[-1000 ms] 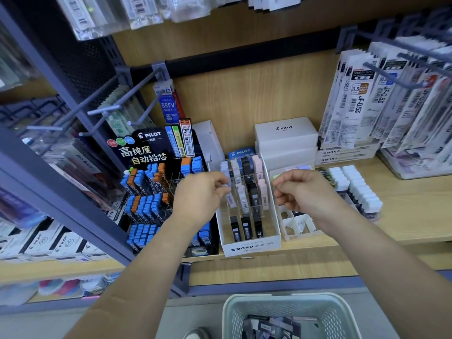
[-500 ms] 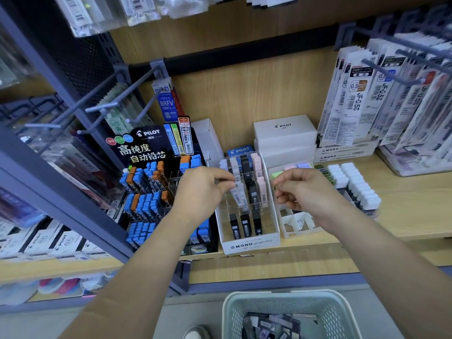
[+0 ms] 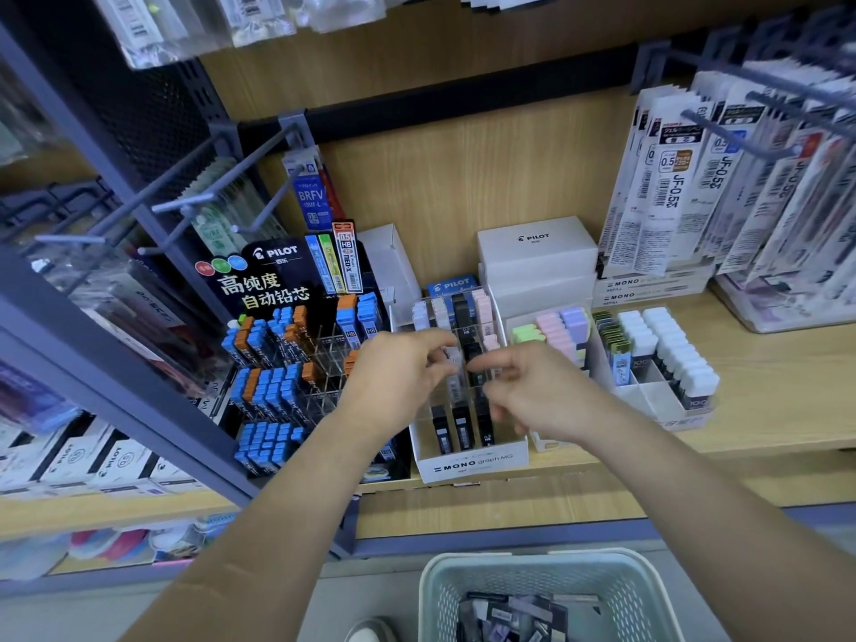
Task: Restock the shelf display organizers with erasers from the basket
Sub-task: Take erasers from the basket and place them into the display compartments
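Observation:
The white MONO graph organizer (image 3: 472, 461) stands on the wooden shelf with clear dividers and rows of black, white and pink slim cases. My left hand (image 3: 398, 377) hovers over its middle rows, thumb and fingers pinching a small pale case (image 3: 452, 358). My right hand (image 3: 539, 393) is close beside it on the right. Its index finger reaches left over the black cases and the other fingers are curled; what they hold is hidden. The pale green basket (image 3: 620, 590) sits below the shelf with dark and purple packs inside.
A black Pilot lead display (image 3: 278, 363) with blue and orange tubes stands left of the organizer. On the right are a pastel eraser organizer (image 3: 563, 331) and a tray of white-capped cases (image 3: 667, 359). White Pilot boxes (image 3: 537, 257) sit behind. Refill packs hang on hooks (image 3: 741, 132) at upper right.
My right hand moved left from above the pastel organizer to the MONO organizer's middle rows. My left hand edged slightly right, so both hands now nearly meet.

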The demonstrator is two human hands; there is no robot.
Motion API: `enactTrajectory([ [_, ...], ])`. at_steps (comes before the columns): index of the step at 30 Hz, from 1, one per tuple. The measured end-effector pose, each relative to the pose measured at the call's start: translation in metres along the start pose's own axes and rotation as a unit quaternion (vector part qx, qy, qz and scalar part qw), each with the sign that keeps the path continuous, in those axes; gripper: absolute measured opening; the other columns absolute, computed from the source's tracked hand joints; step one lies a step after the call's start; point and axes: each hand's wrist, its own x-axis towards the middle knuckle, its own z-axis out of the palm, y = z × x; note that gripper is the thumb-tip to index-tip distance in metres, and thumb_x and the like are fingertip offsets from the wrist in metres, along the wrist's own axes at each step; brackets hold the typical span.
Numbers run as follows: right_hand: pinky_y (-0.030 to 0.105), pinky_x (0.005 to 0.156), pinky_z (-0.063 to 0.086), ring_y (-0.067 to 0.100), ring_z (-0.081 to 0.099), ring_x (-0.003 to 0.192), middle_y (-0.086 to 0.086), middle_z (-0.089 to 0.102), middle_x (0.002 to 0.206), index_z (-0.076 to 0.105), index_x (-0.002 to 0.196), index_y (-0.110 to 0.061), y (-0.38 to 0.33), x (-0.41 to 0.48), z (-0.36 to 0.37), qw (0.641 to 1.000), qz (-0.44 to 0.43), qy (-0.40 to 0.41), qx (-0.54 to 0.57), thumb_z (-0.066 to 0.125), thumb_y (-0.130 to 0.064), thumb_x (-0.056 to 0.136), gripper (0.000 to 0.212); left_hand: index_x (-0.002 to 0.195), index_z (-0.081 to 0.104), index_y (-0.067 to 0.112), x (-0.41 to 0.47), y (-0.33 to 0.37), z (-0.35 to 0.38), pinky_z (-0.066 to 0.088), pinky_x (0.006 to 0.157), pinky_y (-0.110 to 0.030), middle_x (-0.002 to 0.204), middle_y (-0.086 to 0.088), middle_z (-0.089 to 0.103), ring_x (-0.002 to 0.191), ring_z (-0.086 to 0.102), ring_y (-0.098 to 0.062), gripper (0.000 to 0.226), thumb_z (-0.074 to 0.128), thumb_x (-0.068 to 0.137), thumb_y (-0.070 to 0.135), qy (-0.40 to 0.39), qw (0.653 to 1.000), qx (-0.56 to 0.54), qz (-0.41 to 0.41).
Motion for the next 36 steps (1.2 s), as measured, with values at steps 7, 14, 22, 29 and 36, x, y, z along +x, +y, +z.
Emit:
enactTrajectory([
  [7, 0.025, 0.051, 0.047, 0.008, 0.051, 0.042, 0.007, 0.070, 0.081, 0.024, 0.152, -0.019, -0.002, -0.003, 0.022, 0.994, 0.020, -0.093, -0.062, 0.047, -0.009, 0.094, 0.062, 0.105, 0.072, 0.017, 0.000, -0.003, -0.002, 0.052, 0.087, -0.034, 0.093, 0.000, 0.074, 0.090, 0.067, -0.017, 0.019, 0.067, 0.087, 0.022, -0.018, 0.999, 0.022, 0.026],
  [14, 0.020, 0.041, 0.033, 0.013, 0.040, 0.039, 0.007, 0.063, 0.068, 0.023, 0.153, -0.024, 0.001, 0.005, 0.020, 0.993, 0.064, -0.079, 0.067, 0.050, -0.007, 0.093, 0.068, 0.106, 0.071, 0.018, 0.001, -0.009, -0.006, 0.050, 0.086, -0.030, 0.094, 0.003, 0.070, 0.089, 0.063, -0.014, 0.021, 0.069, 0.086, 0.024, -0.019, 0.999, 0.027, 0.017],
  [22, 0.024, 0.043, 0.022, 0.014, 0.030, 0.041, 0.007, 0.064, 0.063, 0.011, 0.151, -0.035, -0.005, 0.010, 0.026, 0.976, 0.100, -0.144, 0.126, 0.047, -0.007, 0.092, 0.074, 0.117, 0.068, 0.018, 0.002, -0.005, -0.006, 0.049, 0.090, -0.034, 0.106, -0.002, 0.072, 0.100, 0.064, -0.020, 0.028, 0.063, 0.090, 0.024, -0.035, 0.997, 0.055, 0.027],
  [29, 0.025, 0.045, 0.019, 0.013, 0.027, 0.042, 0.008, 0.064, 0.067, 0.003, 0.154, -0.034, 0.000, 0.011, 0.019, 0.967, 0.111, -0.166, 0.156, 0.047, -0.007, 0.093, 0.079, 0.109, 0.070, 0.017, 0.001, -0.008, -0.006, 0.052, 0.085, -0.036, 0.096, -0.003, 0.073, 0.093, 0.065, -0.022, 0.022, 0.063, 0.089, 0.024, -0.034, 0.997, 0.067, 0.025],
  [36, 0.023, 0.045, 0.032, 0.013, 0.044, 0.046, 0.008, 0.069, 0.073, 0.018, 0.152, -0.034, -0.006, 0.007, 0.015, 0.981, 0.086, -0.116, 0.128, 0.050, -0.008, 0.092, 0.073, 0.115, 0.066, 0.022, 0.001, -0.006, -0.009, 0.052, 0.085, -0.038, 0.099, -0.002, 0.071, 0.096, 0.063, -0.022, 0.027, 0.061, 0.088, 0.024, -0.043, 0.995, 0.084, 0.028],
])
